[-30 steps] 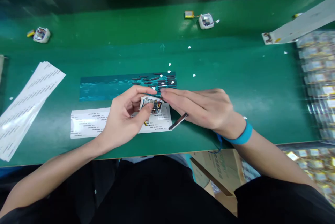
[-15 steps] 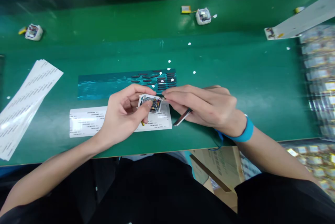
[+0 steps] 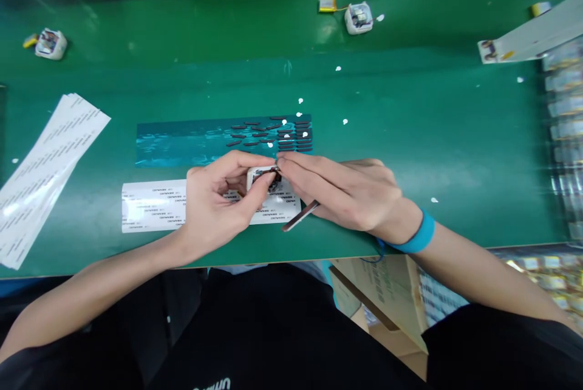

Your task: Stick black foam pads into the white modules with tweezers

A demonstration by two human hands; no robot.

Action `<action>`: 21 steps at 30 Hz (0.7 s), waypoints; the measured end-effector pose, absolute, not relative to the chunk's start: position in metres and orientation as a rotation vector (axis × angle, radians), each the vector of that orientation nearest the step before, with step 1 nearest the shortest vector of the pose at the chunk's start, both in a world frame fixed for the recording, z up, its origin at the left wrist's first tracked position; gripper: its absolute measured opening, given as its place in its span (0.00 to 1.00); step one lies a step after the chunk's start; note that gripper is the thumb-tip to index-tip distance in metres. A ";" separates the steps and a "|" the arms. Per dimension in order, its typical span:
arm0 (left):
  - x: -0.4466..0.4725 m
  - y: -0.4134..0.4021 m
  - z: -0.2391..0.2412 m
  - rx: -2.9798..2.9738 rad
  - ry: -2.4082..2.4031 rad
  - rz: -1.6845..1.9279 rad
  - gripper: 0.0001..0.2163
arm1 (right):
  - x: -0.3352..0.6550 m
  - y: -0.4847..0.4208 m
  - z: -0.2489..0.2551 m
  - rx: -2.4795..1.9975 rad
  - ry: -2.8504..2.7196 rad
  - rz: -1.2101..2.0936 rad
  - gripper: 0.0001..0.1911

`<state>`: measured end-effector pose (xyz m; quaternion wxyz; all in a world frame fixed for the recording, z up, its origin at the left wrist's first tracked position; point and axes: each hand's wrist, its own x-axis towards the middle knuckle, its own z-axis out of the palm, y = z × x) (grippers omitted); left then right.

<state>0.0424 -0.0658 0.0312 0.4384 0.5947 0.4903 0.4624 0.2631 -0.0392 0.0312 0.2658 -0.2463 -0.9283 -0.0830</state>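
My left hand (image 3: 218,201) grips a small white device housing (image 3: 262,177) with an exposed circuit board, holding it over a white label sheet (image 3: 150,206). My right hand (image 3: 346,192) holds metal tweezers (image 3: 300,215) under the palm, and its fingertips press on the top edge of the housing. Just behind both hands lies a blue film strip (image 3: 191,142) carrying several small black oblong pads (image 3: 291,135). A blue band circles my right wrist.
A stack of white label sheets (image 3: 43,159) lies at the left. Two similar white housings (image 3: 50,44) (image 3: 359,17) sit at the back of the green table (image 3: 432,129), one wired to a yellow battery (image 3: 327,5). Trays of packed parts (image 3: 565,116) line the right edge.
My right fingertips have moved onto the housing's top edge and cover more of the circuit board. The tweezers' free end has swung lower. The camera view has shifted slightly.
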 end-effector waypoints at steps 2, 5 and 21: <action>0.041 -0.064 0.030 1.484 1.224 1.174 0.00 | 0.260 -0.039 0.029 -0.707 -2.447 -0.146 0.12; 0.039 -0.063 0.030 1.477 1.198 1.178 0.01 | 0.253 -0.037 0.029 -0.838 -2.303 0.194 0.11; 0.041 -0.069 0.033 1.479 1.155 1.117 0.07 | 0.241 -0.043 0.026 -1.140 -1.872 1.059 0.17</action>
